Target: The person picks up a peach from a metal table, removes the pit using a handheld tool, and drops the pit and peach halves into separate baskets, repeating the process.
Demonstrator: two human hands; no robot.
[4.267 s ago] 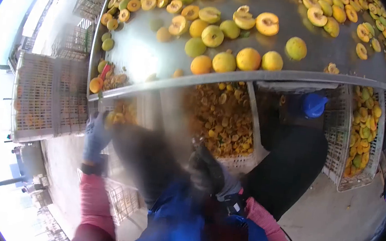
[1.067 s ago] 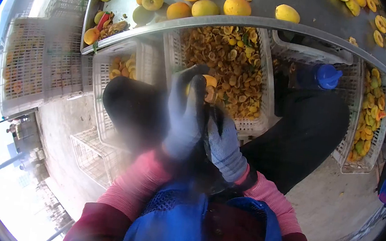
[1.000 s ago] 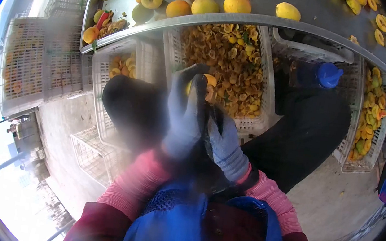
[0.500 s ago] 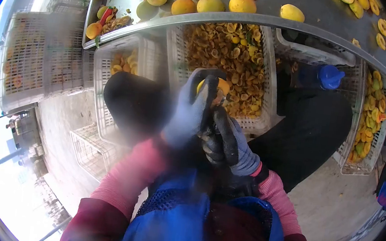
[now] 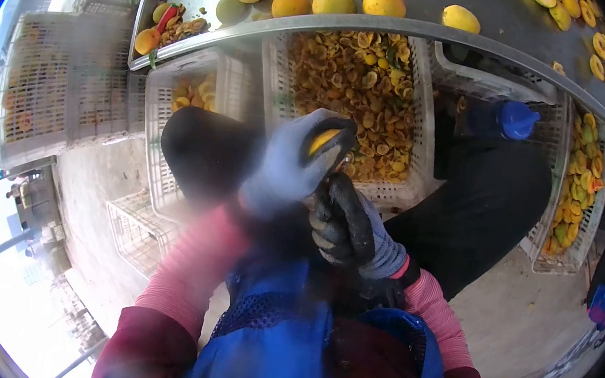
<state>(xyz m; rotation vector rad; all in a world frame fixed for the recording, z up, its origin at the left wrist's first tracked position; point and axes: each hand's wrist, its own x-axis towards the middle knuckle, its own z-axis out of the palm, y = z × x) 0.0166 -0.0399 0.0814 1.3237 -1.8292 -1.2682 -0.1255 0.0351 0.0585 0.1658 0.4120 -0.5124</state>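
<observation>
My left hand (image 5: 293, 156), in a light blue glove with black coated fingers, is wrapped round a yellow-orange peach (image 5: 323, 142); only part of the fruit shows between the fingers. Just below and to the right, my right hand (image 5: 346, 228), gloved in black and grey, is closed with its thumb and fingertips close to the left fingers. A small shiny tip shows above the right fist, but what that hand grips is mostly hidden. Both hands are over the near part of a white crate (image 5: 275, 85) of brownish fruit pieces (image 5: 350, 94).
A metal table (image 5: 410, 28) with whole and cut peaches (image 5: 385, 2) runs across the front. Crates of fruit (image 5: 577, 190) stand at right and left. A blue jug (image 5: 518, 121) sits beyond my right knee. An open crate (image 5: 138, 226) is on the floor at left.
My left hand has turned and shifted slightly left, its fingers covering more of the peach. My right hand has stayed low, and the hands are a little farther apart.
</observation>
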